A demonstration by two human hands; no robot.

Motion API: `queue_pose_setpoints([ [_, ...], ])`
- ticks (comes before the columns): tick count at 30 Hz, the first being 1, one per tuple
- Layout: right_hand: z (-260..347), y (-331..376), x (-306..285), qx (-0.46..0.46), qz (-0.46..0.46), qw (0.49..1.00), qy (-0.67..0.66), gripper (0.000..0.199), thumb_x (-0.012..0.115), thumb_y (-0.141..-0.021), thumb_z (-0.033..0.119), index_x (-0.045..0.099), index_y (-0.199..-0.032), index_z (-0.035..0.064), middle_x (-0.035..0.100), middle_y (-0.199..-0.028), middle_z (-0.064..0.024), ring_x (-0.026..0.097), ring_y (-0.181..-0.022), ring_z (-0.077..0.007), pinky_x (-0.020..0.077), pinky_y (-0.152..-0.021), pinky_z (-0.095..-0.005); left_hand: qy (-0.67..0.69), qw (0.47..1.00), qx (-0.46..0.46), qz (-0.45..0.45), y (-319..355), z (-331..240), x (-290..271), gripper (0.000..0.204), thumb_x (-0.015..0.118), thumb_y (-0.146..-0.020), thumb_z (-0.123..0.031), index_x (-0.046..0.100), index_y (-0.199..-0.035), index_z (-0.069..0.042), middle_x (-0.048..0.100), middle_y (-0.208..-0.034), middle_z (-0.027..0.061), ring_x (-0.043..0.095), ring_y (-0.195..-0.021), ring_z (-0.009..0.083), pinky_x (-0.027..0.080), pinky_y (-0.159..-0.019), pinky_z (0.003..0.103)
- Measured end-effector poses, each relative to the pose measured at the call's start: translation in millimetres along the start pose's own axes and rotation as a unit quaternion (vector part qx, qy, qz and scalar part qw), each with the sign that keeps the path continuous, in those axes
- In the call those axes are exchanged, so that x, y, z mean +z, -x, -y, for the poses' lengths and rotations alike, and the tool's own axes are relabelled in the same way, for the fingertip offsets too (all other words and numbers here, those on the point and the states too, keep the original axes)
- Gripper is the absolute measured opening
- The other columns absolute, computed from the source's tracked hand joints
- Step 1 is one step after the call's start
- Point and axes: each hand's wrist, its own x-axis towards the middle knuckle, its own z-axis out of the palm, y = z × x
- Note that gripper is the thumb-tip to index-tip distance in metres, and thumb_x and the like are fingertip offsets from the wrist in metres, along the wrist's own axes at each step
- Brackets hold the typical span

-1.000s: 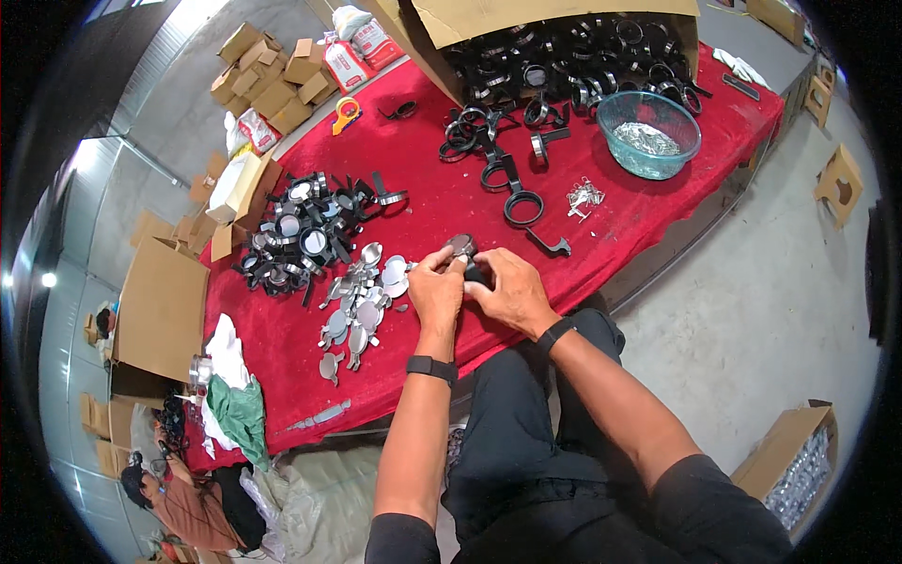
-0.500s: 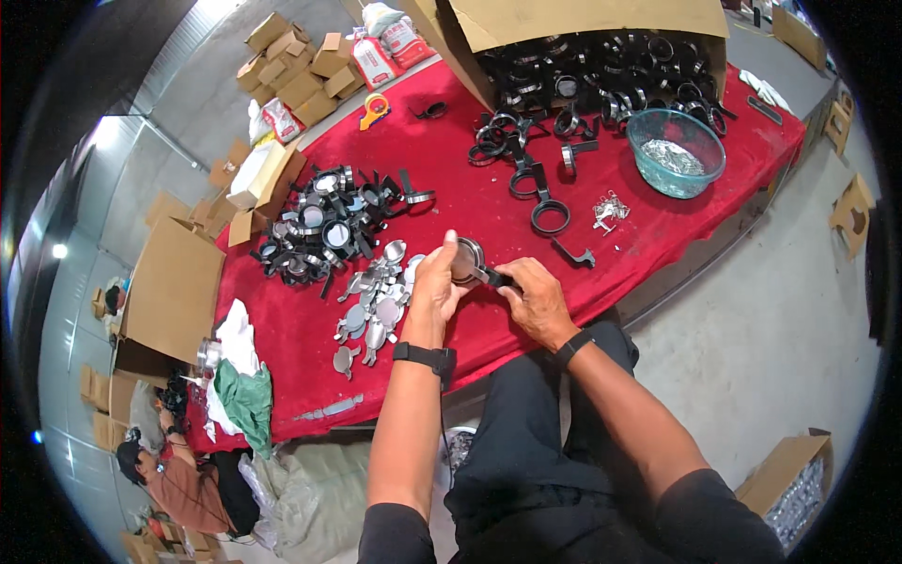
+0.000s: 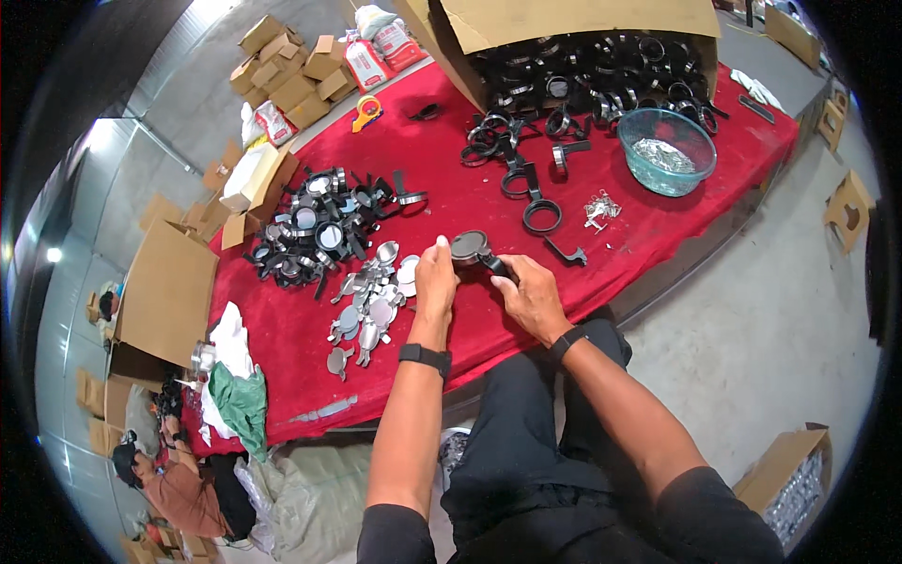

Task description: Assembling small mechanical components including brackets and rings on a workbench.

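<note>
A round black ring part with a grey metal disc (image 3: 470,247) in it and a black handle is held over the red table in front of me. My right hand (image 3: 533,299) is closed round the handle. At the ring's left edge is my left hand (image 3: 436,287), thumb pointing up, its other fingers partly hidden below the ring. Left of it lies a loose pile of silver metal discs with tabs (image 3: 378,305). Beyond them is a heap of black ring parts with discs (image 3: 324,226). To the right rest an empty black ring (image 3: 542,217) and a small black handle piece (image 3: 566,252).
A teal bowl of small metal pieces (image 3: 691,179) stands at the right, near small metal clips (image 3: 599,209). A large carton (image 3: 573,23) of black rings is at the back. Cloths (image 3: 240,399) lie at the left edge; a co-worker (image 3: 183,484) sits beyond.
The ring part has tilted so its grey disc faces up more. My left hand has shifted to the ring's left side. The view has moved slightly.
</note>
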Motion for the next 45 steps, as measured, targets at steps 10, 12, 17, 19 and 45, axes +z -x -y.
queue_pose_setpoints([
  [10,-14.3,-3.9,2.0,0.011,0.013,0.998,0.058,0.030,0.075,-0.091,0.012,0.069,-0.118,0.0001,0.072,-0.105,-0.0233,0.070,-0.100,-0.0439,0.0565,-0.089,-0.0510,-0.380,0.878,0.289,0.013,26.9,2.1,22.9,0.056,0.076,-0.093,-0.026,0.066,-0.141,0.002,0.067,-0.139,0.0237,0.064,-0.130,0.0360,0.047,-0.116,0.042],
  [12,-18.0,-8.1,-12.1,0.009,0.026,0.998,0.058,0.029,0.075,-0.090,0.012,0.070,-0.116,0.0009,0.072,-0.104,-0.0230,0.071,-0.099,-0.0433,0.0564,-0.089,-0.0511,-0.357,0.889,0.286,0.012,29.3,1.4,29.9,0.062,0.083,-0.087,-0.029,0.068,-0.139,0.001,0.066,-0.138,0.0234,0.064,-0.130,0.0371,0.048,-0.115,0.044],
  [17,3.2,-41.4,-66.6,0.012,-0.006,0.936,0.352,0.028,0.081,-0.088,0.019,0.075,-0.109,0.0024,0.067,-0.101,-0.0181,0.067,-0.100,-0.0392,0.0573,-0.085,-0.0509,-0.360,0.891,0.278,-0.007,32.7,3.9,19.6,0.067,0.088,-0.082,-0.032,0.069,-0.138,0.001,0.066,-0.140,0.0249,0.063,-0.133,0.0382,0.047,-0.118,0.044],
  [19,-13.9,-49.4,-84.1,0.042,0.070,0.906,0.414,0.028,0.081,-0.086,0.024,0.076,-0.102,0.0014,0.073,-0.100,-0.0207,0.072,-0.098,-0.0407,0.0596,-0.082,-0.0515,-0.379,0.878,0.291,0.010,33.0,-0.7,25.3,0.078,0.095,-0.073,-0.030,0.067,-0.140,-0.001,0.062,-0.147,0.0259,0.058,-0.140,0.0381,0.044,-0.122,0.044],
  [45,13.3,-71.5,20.9,-0.068,0.084,0.943,0.313,0.026,0.078,-0.076,0.016,0.066,-0.089,-0.0022,0.071,-0.088,-0.0253,0.072,-0.086,-0.0437,0.0587,-0.078,-0.0535,-0.317,0.884,0.343,-0.022,14.8,10.3,22.9,0.033,0.070,-0.087,-0.005,0.076,-0.120,0.000,0.074,-0.115,0.0258,0.069,-0.112,0.0443,0.054,-0.101,0.049],
])
